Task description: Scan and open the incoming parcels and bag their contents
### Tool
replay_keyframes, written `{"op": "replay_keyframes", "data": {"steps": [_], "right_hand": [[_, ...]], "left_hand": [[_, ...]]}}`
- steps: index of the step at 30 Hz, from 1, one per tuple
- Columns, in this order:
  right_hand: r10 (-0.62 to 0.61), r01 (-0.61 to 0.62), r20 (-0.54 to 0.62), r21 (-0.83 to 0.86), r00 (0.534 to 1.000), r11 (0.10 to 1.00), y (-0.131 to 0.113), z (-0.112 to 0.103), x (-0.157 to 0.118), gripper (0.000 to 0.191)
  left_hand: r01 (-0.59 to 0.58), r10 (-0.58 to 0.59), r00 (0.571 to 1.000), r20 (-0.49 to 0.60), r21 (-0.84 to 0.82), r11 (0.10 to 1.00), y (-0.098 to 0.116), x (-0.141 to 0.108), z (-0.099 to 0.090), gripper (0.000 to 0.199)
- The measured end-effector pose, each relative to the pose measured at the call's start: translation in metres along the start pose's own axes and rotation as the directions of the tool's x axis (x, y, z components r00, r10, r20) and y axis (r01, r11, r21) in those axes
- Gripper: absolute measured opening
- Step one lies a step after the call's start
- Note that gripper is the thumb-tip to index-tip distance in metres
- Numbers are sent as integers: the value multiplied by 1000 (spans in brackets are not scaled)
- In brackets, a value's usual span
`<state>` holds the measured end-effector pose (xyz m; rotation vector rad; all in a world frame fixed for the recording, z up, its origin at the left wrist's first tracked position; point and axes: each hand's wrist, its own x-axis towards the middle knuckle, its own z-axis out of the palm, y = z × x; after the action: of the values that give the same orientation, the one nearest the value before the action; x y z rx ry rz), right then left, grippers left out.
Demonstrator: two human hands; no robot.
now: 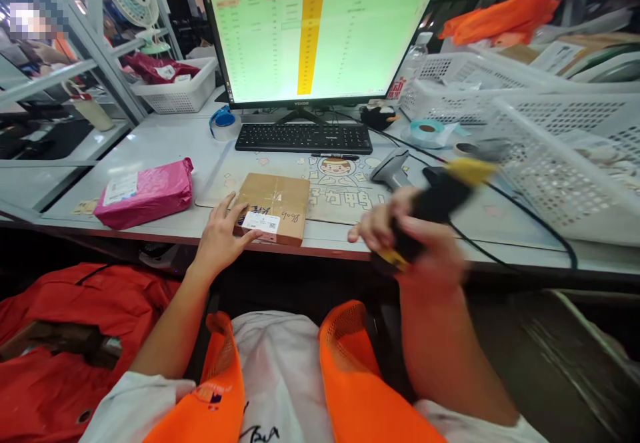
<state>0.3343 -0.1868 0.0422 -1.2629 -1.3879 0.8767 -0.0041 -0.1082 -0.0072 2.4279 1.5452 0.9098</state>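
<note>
A brown cardboard box (280, 193) with a white label and handwriting lies on the desk mat near the front edge. My left hand (223, 233) rests on its left side, fingers spread, the thumb by the label. On the right, my right hand (415, 229) is wrapped round a black and yellow handheld scanner (435, 196), held above the desk edge and blurred by motion. A pink wrapped parcel (145, 193) with a white label sits at the left of the desk. A second, grey scanner (391, 171) lies on the mat.
Behind the box stand a black keyboard (303, 138) and a monitor (320, 36). White baskets (560, 156) fill the right side, with tape rolls (427, 131) beside them. A black cable crosses the right of the desk. A red bag (100, 309) is at the lower left.
</note>
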Motion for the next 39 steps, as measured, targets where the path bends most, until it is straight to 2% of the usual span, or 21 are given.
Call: {"op": "replay_keyframes", "data": {"steps": [1, 3, 5, 6, 9, 12, 22, 27, 33, 36, 39], "right_hand": [[41, -41, -2, -60, 999, 997, 8, 5, 13, 49], [120, -123, -29, -319, 992, 940, 25, 12, 36, 46], [134, -132, -43, -614, 990, 778, 38, 17, 52, 47], [132, -117, -34, -710, 991, 695, 41, 18, 56, 51], [179, -79, 16, -856, 984, 511, 38, 22, 59, 61], [211, -61, 32, -905, 977, 421, 29, 27, 56, 61], [130, -3, 54, -915, 990, 404, 30, 35, 32, 57], [112, 8, 62, -905, 992, 426, 31, 35, 17, 55], [99, 40, 99, -879, 990, 476, 33, 36, -10, 51], [121, 31, 90, -907, 989, 421, 30, 20, -12, 54], [62, 29, 49, -956, 997, 293, 17, -8, 12, 59]], "left_hand": [[-33, 33, 999, -4, 2, 999, 0, 1, 0, 61], [-91, 91, 996, -13, -6, 996, 2, 3, 4, 59], [-134, 133, 991, -31, -29, 991, 5, 2, 10, 55], [-145, 143, 989, -46, -44, 988, 6, 1, 14, 53], [-162, 153, 983, -101, -89, 983, 8, -2, 25, 50], [-179, 161, 975, -150, -117, 977, 7, -4, 32, 49], [-180, 155, 970, -185, -122, 976, 9, -4, 36, 47], [-211, 186, 957, -224, -95, 973, 7, -5, 40, 50], [-206, 190, 961, -201, -59, 977, 8, -6, 39, 48], [-164, 169, 971, -170, 40, 986, 20, -11, 38, 49], [-100, 121, 979, -166, 132, 986, 33, -19, 43, 52]]}}
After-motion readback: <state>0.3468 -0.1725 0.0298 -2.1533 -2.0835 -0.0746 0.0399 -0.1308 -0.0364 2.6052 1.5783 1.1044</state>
